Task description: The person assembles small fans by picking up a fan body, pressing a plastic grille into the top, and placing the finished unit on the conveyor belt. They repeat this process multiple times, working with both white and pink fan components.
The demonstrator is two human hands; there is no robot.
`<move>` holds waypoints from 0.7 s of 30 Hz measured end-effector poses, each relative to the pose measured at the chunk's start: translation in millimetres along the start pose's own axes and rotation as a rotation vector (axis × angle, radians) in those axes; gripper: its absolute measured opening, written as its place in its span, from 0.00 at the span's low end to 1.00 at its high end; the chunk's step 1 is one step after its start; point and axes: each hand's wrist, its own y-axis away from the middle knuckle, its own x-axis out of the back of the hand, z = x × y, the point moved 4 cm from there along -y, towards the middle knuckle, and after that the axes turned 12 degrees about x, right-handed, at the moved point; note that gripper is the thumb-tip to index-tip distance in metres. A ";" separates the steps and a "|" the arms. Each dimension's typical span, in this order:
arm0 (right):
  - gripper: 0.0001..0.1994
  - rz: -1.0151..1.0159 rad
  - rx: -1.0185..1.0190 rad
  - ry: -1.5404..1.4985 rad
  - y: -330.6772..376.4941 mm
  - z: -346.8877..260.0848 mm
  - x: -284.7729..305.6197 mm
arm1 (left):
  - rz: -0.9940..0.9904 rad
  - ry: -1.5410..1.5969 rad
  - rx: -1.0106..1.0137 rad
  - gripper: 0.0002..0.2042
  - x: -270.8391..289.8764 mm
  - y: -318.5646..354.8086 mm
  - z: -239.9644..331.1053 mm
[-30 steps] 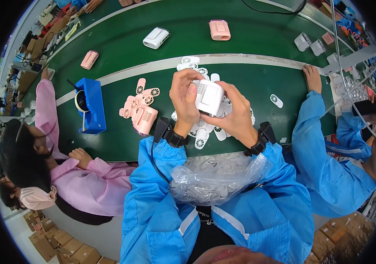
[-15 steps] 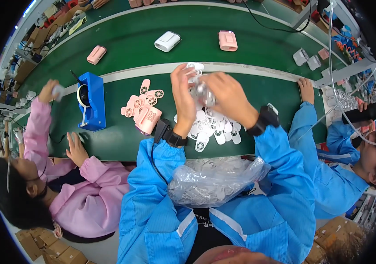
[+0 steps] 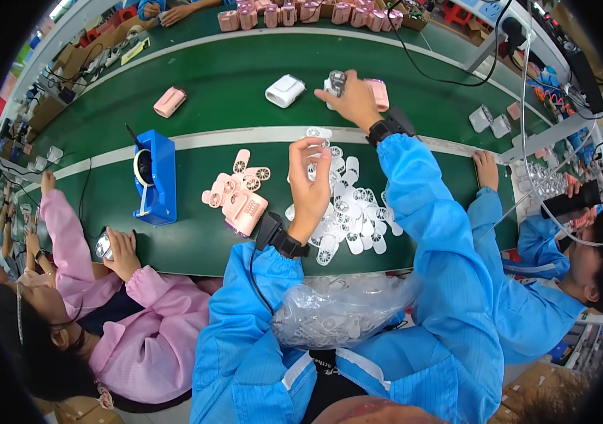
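Observation:
Out over the far green belt, my right hand [image 3: 358,102] grips a small white device [image 3: 335,83] with a shiny clear end. A pink device [image 3: 379,95] lies just beside that hand, partly hidden by it. My left hand [image 3: 308,187] is loosely curled with thumb and fingers apart, nothing visible in it. It hovers at the left edge of a heap of flat white pieces with round spoked openings [image 3: 358,215]. Left of my left wrist lie similar pink pieces [image 3: 231,185] and a pink device with slots [image 3: 246,212].
A blue tape dispenser [image 3: 157,177] stands left on the table. White [image 3: 285,92] and pink [image 3: 169,102] devices lie on the belt. A clear bag of white pieces [image 3: 344,311] rests at my lap. Co-workers sit on both sides; a cable [image 3: 450,76] hangs over the belt.
My hands have separated. The right hand has carried the white device away from me onto the belt area; the left stays near the heap. The left co-worker's hand now holds a shiny round part.

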 end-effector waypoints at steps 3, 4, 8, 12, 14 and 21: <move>0.32 0.236 0.213 0.076 3.2 -24.2 37.1 | 0.001 -0.031 0.001 0.09 4.8 -2.0 1.4; 0.31 0.367 0.324 0.115 4.7 -32.7 48.5 | 0.027 0.007 -0.025 0.10 6.2 -4.5 1.7; 0.28 0.026 0.464 -0.047 17.5 -61.8 36.1 | 0.083 0.077 -0.073 0.10 10.0 -5.4 0.3; 0.28 0.075 0.484 0.104 3.9 -88.6 -10.4 | 0.050 0.045 -0.084 0.11 5.8 -3.9 0.6; 0.27 0.071 0.454 0.155 -6.3 -92.1 -23.1 | 0.083 0.001 -0.109 0.14 5.6 -3.6 5.0; 0.28 -0.396 0.083 -0.414 10.5 -78.4 18.3 | 0.359 -0.291 -0.320 0.25 9.8 -7.3 33.8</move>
